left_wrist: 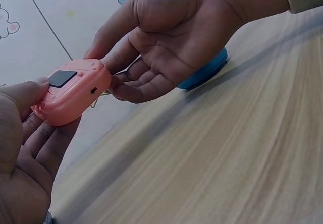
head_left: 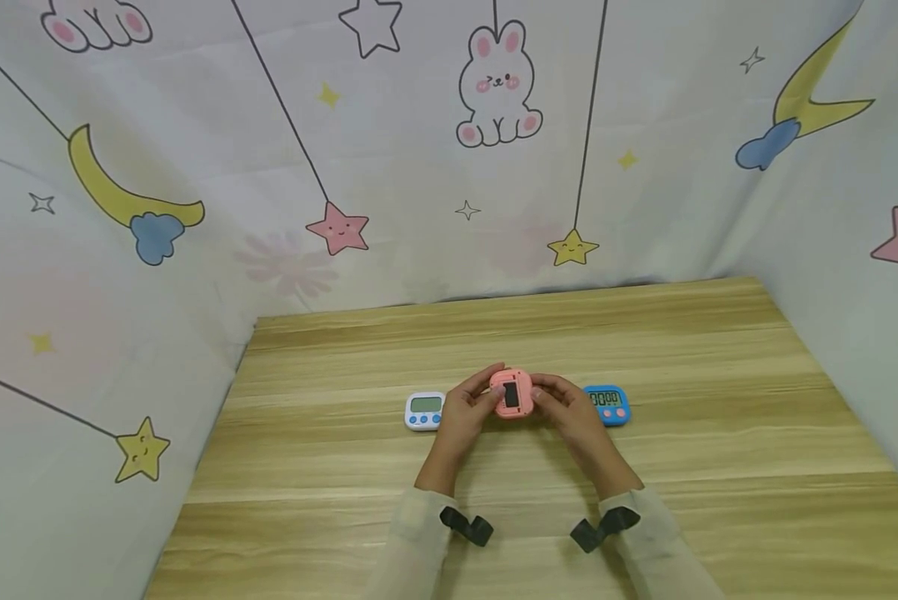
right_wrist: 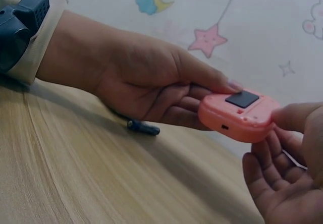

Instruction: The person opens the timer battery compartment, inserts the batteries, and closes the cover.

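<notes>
A pink digital timer is held above the table with its back turned up, showing a dark rectangle. My left hand grips it, the thumb lying on the dark rectangle and the fingers underneath. On the opposite edge, the thumb and fingertips of my right hand pinch the casing. Its display side faces down, out of sight. Beside my left hand lies a white timer with blue buttons. A blue timer with pink buttons sits partly behind my right hand.
A small dark cylinder like a battery lies on the wooden table near my left hand in the right wrist view. Behind the table hangs a white curtain printed with stars, moons and rabbits. Both wrists wear black camera straps.
</notes>
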A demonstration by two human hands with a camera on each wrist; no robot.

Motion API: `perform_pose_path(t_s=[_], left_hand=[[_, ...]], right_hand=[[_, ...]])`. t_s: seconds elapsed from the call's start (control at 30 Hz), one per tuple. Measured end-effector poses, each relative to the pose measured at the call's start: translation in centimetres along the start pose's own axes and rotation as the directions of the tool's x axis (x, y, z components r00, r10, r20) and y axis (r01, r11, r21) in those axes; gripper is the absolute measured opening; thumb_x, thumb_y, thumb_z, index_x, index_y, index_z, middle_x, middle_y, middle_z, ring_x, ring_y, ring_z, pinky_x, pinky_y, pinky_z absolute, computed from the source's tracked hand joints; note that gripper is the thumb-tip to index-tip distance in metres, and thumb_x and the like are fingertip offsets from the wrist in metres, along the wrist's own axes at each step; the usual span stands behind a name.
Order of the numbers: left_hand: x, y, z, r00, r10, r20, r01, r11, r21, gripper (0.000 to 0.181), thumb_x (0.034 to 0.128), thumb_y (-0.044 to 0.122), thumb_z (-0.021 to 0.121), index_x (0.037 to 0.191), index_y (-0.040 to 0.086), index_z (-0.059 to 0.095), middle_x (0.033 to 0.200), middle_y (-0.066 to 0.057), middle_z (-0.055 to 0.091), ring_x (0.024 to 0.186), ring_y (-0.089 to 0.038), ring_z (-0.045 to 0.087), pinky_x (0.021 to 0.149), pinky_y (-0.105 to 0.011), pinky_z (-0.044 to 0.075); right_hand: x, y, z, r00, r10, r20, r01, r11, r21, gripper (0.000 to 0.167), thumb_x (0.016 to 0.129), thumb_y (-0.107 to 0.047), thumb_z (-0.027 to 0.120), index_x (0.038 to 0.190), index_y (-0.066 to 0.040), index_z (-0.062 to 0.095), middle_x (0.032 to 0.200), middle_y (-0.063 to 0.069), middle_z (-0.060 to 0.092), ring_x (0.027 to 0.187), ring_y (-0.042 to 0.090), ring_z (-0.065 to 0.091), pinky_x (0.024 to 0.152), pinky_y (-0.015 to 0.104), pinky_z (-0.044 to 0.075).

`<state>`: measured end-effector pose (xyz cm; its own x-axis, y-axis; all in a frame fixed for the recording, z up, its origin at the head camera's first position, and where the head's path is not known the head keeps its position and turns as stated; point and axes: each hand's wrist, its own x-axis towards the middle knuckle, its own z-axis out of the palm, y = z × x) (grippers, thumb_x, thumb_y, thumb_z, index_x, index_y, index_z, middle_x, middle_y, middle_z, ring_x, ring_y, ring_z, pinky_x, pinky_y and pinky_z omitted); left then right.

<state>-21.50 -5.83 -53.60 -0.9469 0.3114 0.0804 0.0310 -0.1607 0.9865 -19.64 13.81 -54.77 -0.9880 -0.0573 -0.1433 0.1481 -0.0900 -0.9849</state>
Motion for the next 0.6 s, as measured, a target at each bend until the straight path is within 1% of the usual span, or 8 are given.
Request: perform_pose_path(t_s=[0.17,0.33,0.43,0.5,0.6], left_hand=[[0.0,0.1,0.1,1.000,0.011,0.008,-0.011,1.000,0.012,0.041,0.0960,0.012,0.063,0.136,0.006,0.057,0.135,-0.011,0.057,0.116,-0.020,0.061,0.090,-0.028,0.052],[0.0,0.2,0.2,1.000,0.008,0.000,-0.008,1.000,0.021,0.041,0.0962,0.012,0.063,0.136,0.005,0.057,0.136,-0.010,0.057,0.116,-0.020,0.061,0.090,-0.028,0.052],[0.0,0.2,0.2,1.000,-0.004,-0.023,0.005,1.000,0.022,0.040,0.0959,0.012,0.063,0.135,0.006,0.058,0.135,-0.009,0.057,0.113,-0.019,0.062,0.089,-0.027,0.053],[0.1,0.1,0.2,0.999,0.003,-0.043,-0.002,1.000,0.024,0.040,0.0954,0.011,0.064,0.134,0.006,0.059,0.134,-0.010,0.058,0.111,-0.019,0.063,0.088,-0.027,0.053],[0.6,-0.9,-0.1,0.997,0.023,-0.076,-0.021,1.000,0.019,0.040,0.0951,0.012,0.064,0.134,0.005,0.059,0.134,-0.009,0.059,0.109,-0.019,0.064,0.088,-0.027,0.053]], right_hand=[[-0.1,-0.1,-0.2,1.000,-0.011,0.007,0.011,1.000,0.006,0.045,0.095,-0.030,0.066,0.130,-0.004,0.056,0.127,0.013,0.057,0.107,0.021,0.058,0.090,0.034,0.052],[-0.2,0.0,0.0,0.999,-0.044,-0.011,0.044,0.999,-0.013,0.045,0.094,-0.030,0.066,0.129,-0.003,0.057,0.125,0.013,0.058,0.108,0.019,0.058,0.089,0.031,0.052],[-0.1,0.2,0.2,0.995,-0.101,-0.024,0.099,0.994,-0.050,0.042,0.094,-0.030,0.066,0.129,-0.007,0.058,0.121,0.013,0.059,0.106,0.019,0.059,0.087,0.028,0.053],[-0.1,0.4,0.3,0.987,-0.158,-0.026,0.155,0.985,-0.079,0.042,0.094,-0.029,0.066,0.130,-0.009,0.057,0.118,0.014,0.059,0.105,0.020,0.059,0.086,0.026,0.052],[-0.2,0.5,0.5,0.973,-0.232,-0.014,0.228,0.965,-0.130,0.042,0.094,-0.027,0.067,0.132,-0.013,0.056,0.120,0.013,0.058,0.105,0.021,0.058,0.086,0.024,0.051]])
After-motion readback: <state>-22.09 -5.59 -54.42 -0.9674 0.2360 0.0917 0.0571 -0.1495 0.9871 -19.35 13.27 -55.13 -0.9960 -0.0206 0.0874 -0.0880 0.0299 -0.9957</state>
